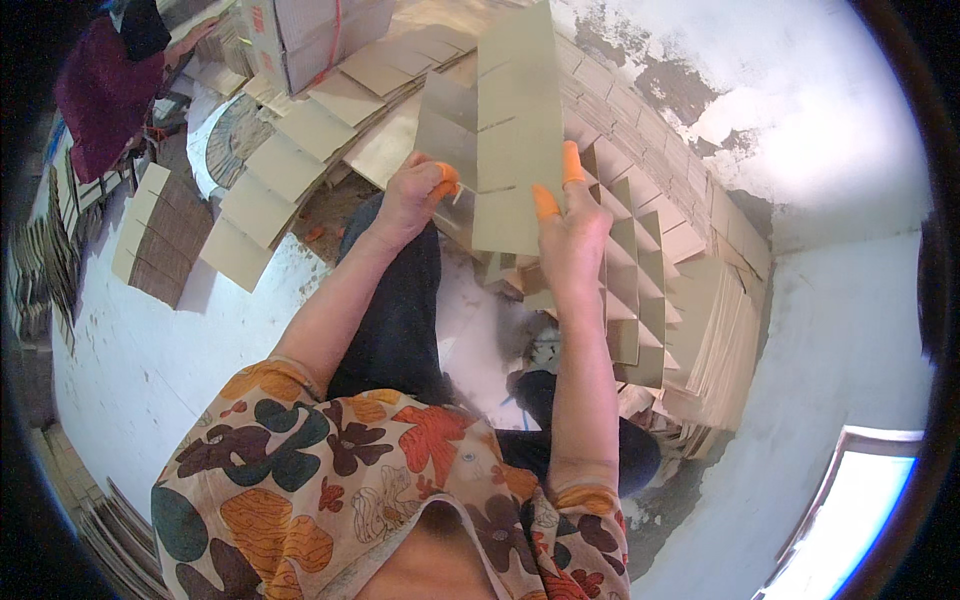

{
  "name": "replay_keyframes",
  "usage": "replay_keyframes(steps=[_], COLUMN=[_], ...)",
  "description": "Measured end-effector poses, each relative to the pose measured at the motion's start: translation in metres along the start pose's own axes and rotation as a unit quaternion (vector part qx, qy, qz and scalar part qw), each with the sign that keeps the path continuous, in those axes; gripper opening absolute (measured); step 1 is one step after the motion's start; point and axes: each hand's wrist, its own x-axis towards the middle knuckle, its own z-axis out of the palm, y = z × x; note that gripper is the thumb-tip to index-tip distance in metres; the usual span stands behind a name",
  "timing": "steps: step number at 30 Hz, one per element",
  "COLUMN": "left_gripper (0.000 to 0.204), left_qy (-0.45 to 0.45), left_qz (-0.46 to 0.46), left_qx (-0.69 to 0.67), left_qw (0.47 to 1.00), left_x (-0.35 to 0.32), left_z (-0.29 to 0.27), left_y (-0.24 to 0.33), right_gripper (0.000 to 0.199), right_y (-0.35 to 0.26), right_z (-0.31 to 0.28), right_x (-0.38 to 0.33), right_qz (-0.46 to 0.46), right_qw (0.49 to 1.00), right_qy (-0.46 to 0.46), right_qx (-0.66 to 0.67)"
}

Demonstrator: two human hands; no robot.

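Note:
A tall slotted cardboard divider strip (515, 140) stands upright in front of me, gripped at its lower right edge by my right hand (577, 230). Orange finger covers show on that hand's thumb and a finger. My left hand (412, 200), also with orange finger covers, is closed, its curled fingers at the edge of a second, greyish cardboard strip (447, 125). Whether it pinches that strip or something else is hidden. Beyond my right hand is a cardboard divider grid (628, 270) with crossed cells, partly covered by my hand and forearm.
Fanned slotted cardboard sheets (255, 190) lie to the left, with a smaller stack (160, 235) beside them. A large carton (315, 40) stands at the back. Stacked dividers (715, 330) line the right wall (850, 330). A person in a maroon garment (105, 95) is at far left.

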Motion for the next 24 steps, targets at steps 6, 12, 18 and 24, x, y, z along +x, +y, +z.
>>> replay_keyframes(steps=[6,12,18,24], left_gripper=[0.021,0.024,0.023,0.014], left_qy=[-0.021,-0.006,-0.006,-0.025], left_qz=[0.012,0.019,-0.001,-0.007], left_qx=[0.036,0.041,0.037,0.055], left_qw=[0.999,0.999,0.999,0.998], left_x=[0.004,0.003,0.001,0.006], left_z=[-0.005,-0.002,0.001,-0.003], left_y=[0.004,-0.001,-0.005,0.002], right_gripper=[0.043,0.039,0.042,0.027], right_y=[0.009,0.020,0.002,-0.009], right_z=[0.026,0.045,0.044,0.045], right_x=[0.007,0.010,0.014,0.014], right_qz=[-0.025,-0.056,-0.043,-0.023], right_qw=[0.999,0.997,0.994,0.995], right_qy=[-0.010,-0.024,-0.053,-0.057], right_qx=[-0.033,-0.044,-0.082,-0.080])
